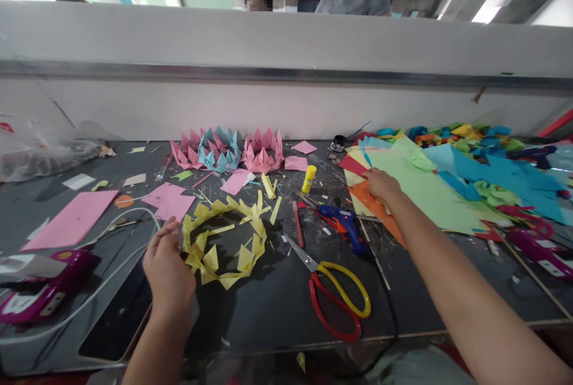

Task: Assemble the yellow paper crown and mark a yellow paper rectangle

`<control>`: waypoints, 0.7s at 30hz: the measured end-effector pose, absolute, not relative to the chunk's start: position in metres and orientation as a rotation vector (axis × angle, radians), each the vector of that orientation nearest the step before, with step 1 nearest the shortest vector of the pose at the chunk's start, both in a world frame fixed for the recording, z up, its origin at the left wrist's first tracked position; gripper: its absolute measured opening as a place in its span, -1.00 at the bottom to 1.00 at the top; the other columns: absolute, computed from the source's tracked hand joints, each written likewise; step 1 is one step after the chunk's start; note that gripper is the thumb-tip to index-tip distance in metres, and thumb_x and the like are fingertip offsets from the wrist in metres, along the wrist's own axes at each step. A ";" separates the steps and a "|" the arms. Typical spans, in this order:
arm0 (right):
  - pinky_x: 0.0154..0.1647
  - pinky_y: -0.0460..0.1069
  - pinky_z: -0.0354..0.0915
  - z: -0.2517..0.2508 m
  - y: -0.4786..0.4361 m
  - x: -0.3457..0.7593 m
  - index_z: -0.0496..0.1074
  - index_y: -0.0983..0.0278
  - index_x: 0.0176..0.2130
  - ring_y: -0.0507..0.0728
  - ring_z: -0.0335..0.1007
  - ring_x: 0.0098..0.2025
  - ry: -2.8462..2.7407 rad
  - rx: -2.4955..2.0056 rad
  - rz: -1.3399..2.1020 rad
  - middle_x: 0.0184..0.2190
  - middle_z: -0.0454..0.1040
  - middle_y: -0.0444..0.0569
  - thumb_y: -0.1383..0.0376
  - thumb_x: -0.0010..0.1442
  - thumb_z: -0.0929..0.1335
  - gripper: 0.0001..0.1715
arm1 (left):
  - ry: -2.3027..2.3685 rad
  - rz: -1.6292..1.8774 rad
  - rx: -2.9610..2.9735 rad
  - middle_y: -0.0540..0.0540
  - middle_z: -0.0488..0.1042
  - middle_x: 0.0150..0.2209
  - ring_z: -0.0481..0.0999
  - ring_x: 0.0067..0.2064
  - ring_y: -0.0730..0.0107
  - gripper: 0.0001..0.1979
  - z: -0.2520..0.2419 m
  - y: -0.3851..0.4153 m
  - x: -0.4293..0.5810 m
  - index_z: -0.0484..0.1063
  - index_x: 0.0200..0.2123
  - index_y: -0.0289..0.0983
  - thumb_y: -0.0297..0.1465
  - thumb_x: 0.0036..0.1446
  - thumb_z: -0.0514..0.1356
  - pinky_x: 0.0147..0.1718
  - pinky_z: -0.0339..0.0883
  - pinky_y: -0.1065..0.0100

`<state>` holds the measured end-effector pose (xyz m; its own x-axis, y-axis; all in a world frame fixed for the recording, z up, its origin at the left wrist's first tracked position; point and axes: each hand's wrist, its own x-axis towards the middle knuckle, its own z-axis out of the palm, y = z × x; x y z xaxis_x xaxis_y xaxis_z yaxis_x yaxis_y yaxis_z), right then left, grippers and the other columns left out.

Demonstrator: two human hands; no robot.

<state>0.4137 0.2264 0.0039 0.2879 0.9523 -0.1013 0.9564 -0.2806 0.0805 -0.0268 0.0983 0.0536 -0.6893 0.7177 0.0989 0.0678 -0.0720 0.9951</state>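
A yellow folded-paper crown (218, 263) with pointed tips stands near the front of the table. Curled around its left side is my left hand (168, 262), its fingers closed at the crown's edge and the thumb mostly hidden. My right hand (382, 187) reaches to the paper stack at the right, fingers bent down onto orange paper (394, 227) beside a red piece (353, 164); its fingertips are partly hidden. Between the hands lie scissors (333, 292) with red and yellow handles, a blue glue gun (342, 221), a dark red stick-like tool (298, 225) and a yellow glue stick (308, 179).
Pink and blue paper crowns (219, 151) stand against the white partition (286, 104). Pink sheets (74, 221), a phone (119, 313), a white cable and a purple device (49, 286) lie left. Coloured paper (416, 194) covers the right. People are beyond the partition.
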 end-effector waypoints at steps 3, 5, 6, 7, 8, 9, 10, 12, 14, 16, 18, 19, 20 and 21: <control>-0.04 0.14 0.26 0.007 0.230 0.417 0.33 0.26 -0.02 0.18 0.26 0.02 1.804 2.345 0.006 0.05 0.29 0.05 0.22 0.19 0.29 -0.65 | 1.714 1.850 0.773 -0.04 0.49 -0.20 0.36 0.08 0.27 -0.90 0.056 0.100 -0.025 0.36 -0.58 -0.24 -0.53 -0.16 0.09 0.03 0.22 0.26; -0.03 0.18 0.26 0.008 0.235 0.419 0.33 0.28 -0.02 0.17 0.28 0.00 1.740 2.353 0.045 0.02 0.32 0.05 0.18 0.21 0.28 -0.64 | 1.679 1.852 0.703 -0.04 0.49 -0.21 0.38 0.06 0.28 -0.93 0.056 0.101 -0.023 0.35 -0.60 -0.23 -0.50 -0.18 0.10 -0.01 0.26 0.29; -0.03 0.19 0.26 0.008 0.239 0.420 0.33 0.29 -0.02 0.17 0.29 0.00 1.699 2.365 0.058 0.02 0.32 0.04 0.19 0.21 0.29 -0.64 | 1.660 1.847 0.676 -0.03 0.49 -0.21 0.38 0.05 0.28 -0.93 0.057 0.102 -0.022 0.34 -0.61 -0.23 -0.49 -0.19 0.11 -0.04 0.28 0.31; -0.03 0.19 0.26 0.008 0.242 0.421 0.33 0.29 -0.02 0.17 0.30 -0.01 1.656 2.378 0.064 0.01 0.33 0.04 0.19 0.21 0.29 -0.64 | 1.646 1.841 0.658 -0.02 0.48 -0.20 0.38 0.05 0.28 -0.94 0.056 0.103 -0.022 0.34 -0.62 -0.23 -0.49 -0.20 0.11 -0.06 0.29 0.33; -0.03 0.20 0.27 0.008 0.246 0.422 0.33 0.30 -0.02 0.17 0.30 -0.01 1.610 2.393 0.063 0.00 0.34 0.04 0.20 0.20 0.30 -0.64 | 1.638 1.837 0.646 -0.02 0.48 -0.18 0.38 0.05 0.28 -0.94 0.056 0.104 -0.022 0.34 -0.62 -0.23 -0.49 -0.21 0.12 -0.07 0.30 0.34; -0.03 0.20 0.27 0.008 0.250 0.424 0.34 0.29 -0.03 0.17 0.31 -0.01 1.560 2.409 0.057 -0.01 0.35 0.04 0.20 0.20 0.30 -0.64 | 1.633 1.840 0.635 -0.02 0.47 -0.17 0.37 0.06 0.29 -0.94 0.056 0.105 -0.022 0.35 -0.61 -0.23 -0.49 -0.21 0.12 -0.06 0.29 0.35; -0.03 0.20 0.27 0.008 0.254 0.425 0.34 0.29 -0.04 0.17 0.31 -0.01 1.510 2.427 0.050 -0.01 0.36 0.04 0.20 0.20 0.30 -0.65 | 1.631 1.844 0.624 -0.02 0.47 -0.16 0.37 0.06 0.29 -0.93 0.056 0.106 -0.023 0.35 -0.61 -0.22 -0.50 -0.21 0.12 -0.05 0.28 0.35; -0.01 0.20 0.25 0.010 0.263 0.430 0.35 0.29 -0.04 0.17 0.31 -0.01 1.424 2.463 0.040 -0.01 0.36 0.04 0.20 0.20 0.30 -0.66 | 1.624 1.860 0.587 -0.01 0.48 -0.17 0.37 0.06 0.29 -0.93 0.056 0.107 -0.024 0.35 -0.61 -0.22 -0.50 -0.22 0.12 -0.02 0.25 0.33; -0.01 0.21 0.25 0.013 0.273 0.437 0.34 0.30 -0.03 0.17 0.31 -0.01 1.381 2.499 0.041 -0.01 0.35 0.05 0.18 0.21 0.29 -0.63 | 1.623 1.873 0.571 -0.01 0.49 -0.17 0.38 0.05 0.27 -0.94 0.056 0.108 -0.025 0.35 -0.61 -0.22 -0.49 -0.22 0.13 -0.01 0.24 0.30; -0.03 0.19 0.27 0.015 0.284 0.442 0.33 0.31 -0.02 0.16 0.32 -0.03 1.415 2.514 0.027 -0.02 0.36 0.05 0.17 0.21 0.28 -0.62 | 1.626 1.881 0.560 -0.02 0.49 -0.16 0.38 0.05 0.24 -0.96 0.057 0.110 -0.025 0.34 -0.61 -0.22 -0.48 -0.22 0.14 0.00 0.22 0.26; -0.08 0.15 0.31 0.014 0.294 0.446 0.33 0.31 -0.03 0.14 0.35 -0.07 1.520 2.493 -0.018 -0.04 0.37 0.04 0.16 0.22 0.28 -0.62 | 1.626 1.885 0.510 -0.02 0.49 -0.18 0.36 0.07 0.22 -0.97 0.060 0.112 -0.024 0.34 -0.62 -0.22 -0.46 -0.25 0.14 0.04 0.18 0.25; -0.10 0.13 0.32 0.013 0.298 0.446 0.34 0.31 -0.03 0.13 0.36 -0.09 1.581 2.477 -0.042 -0.05 0.38 0.03 0.15 0.22 0.28 -0.62 | 1.623 1.886 0.475 -0.02 0.50 -0.20 0.35 0.08 0.21 -0.97 0.062 0.113 -0.024 0.33 -0.64 -0.23 -0.46 -0.27 0.15 0.06 0.15 0.26; -0.11 0.12 0.33 0.010 0.302 0.447 0.34 0.31 -0.03 0.12 0.36 -0.10 1.633 2.464 -0.056 -0.05 0.38 0.03 0.15 0.22 0.28 -0.62 | 1.624 1.892 0.440 -0.01 0.50 -0.22 0.35 0.08 0.21 -0.97 0.064 0.115 -0.024 0.31 -0.65 -0.23 -0.46 -0.29 0.15 0.08 0.13 0.26; -0.12 0.12 0.33 0.007 0.304 0.447 0.33 0.30 -0.03 0.12 0.36 -0.10 1.669 2.463 -0.059 -0.05 0.38 0.03 0.15 0.22 0.28 -0.62 | 1.630 1.897 0.416 0.00 0.50 -0.23 0.34 0.09 0.20 -0.96 0.067 0.116 -0.023 0.30 -0.67 -0.23 -0.45 -0.30 0.15 0.09 0.10 0.26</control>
